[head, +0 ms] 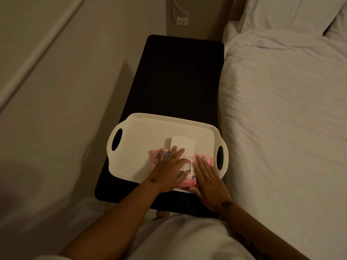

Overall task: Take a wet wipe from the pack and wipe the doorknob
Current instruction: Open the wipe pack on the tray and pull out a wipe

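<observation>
Two grips on the pink pack (208, 159), lid (182, 145) open, at the tray's (142, 132) 6 o'clock. Right grip (206, 178) flat, fingers straight, pinning it; left grip (168, 167) has its thumb at the wipe (185, 167), pinched or not I can't tell. Early days: doorknob unseen, unwiped.

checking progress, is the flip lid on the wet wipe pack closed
No, the white flip lid is swung open, away from the person, and a wipe shows at the opening of the pink wet wipe pack.

Smooth plastic tray (142, 128), glossy pink film pack (154, 160) — white lid (183, 145) (plastic), matt black tabletop (178, 76), creased cloth bedding (281, 109)
</observation>
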